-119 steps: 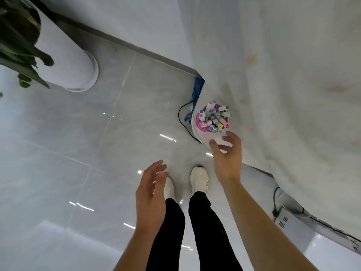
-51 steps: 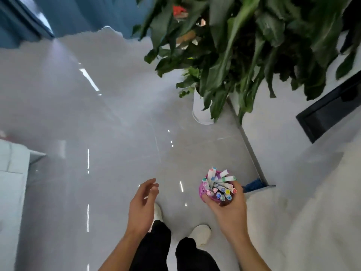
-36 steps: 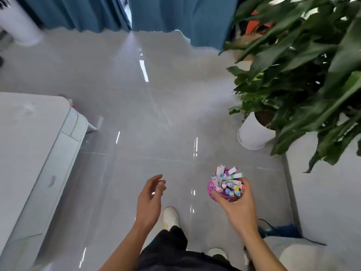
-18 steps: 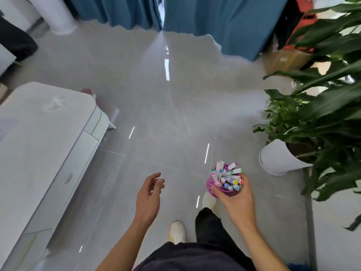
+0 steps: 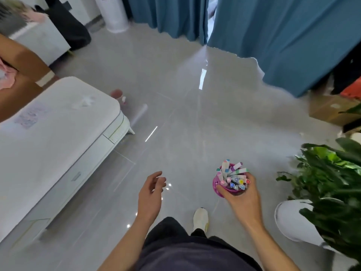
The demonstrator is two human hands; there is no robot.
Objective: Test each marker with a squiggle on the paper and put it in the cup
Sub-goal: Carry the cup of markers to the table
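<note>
The cup [image 5: 218, 187] is a round pink-purple one, held mouth up in the air over the grey floor [image 5: 175, 124], low and right of middle in the view. It is packed with markers [image 5: 233, 176], well over 10 of them, with white bodies and caps in pink, blue, green, yellow and red. Their long axes run up out of the cup; the nearer ones stand almost straight, caps toward the camera, and the farther ones lean away and to the right, fanning past the rim. The right hand [image 5: 242, 202] grips the cup from below and behind, its fingers [image 5: 252, 182] curled round the wall and the thumb on the left side. The left hand [image 5: 150, 194] hangs apart from the cup, its fingers [image 5: 158, 176] loosely bent and holding nothing. A white cabinet [image 5: 48, 133] stands to the left, a leafy plant [image 5: 332, 182] in a white pot [image 5: 293, 222] to the right, and blue curtains [image 5: 273, 36] beyond. 1 pale shoe [image 5: 200, 218] shows below.
</note>
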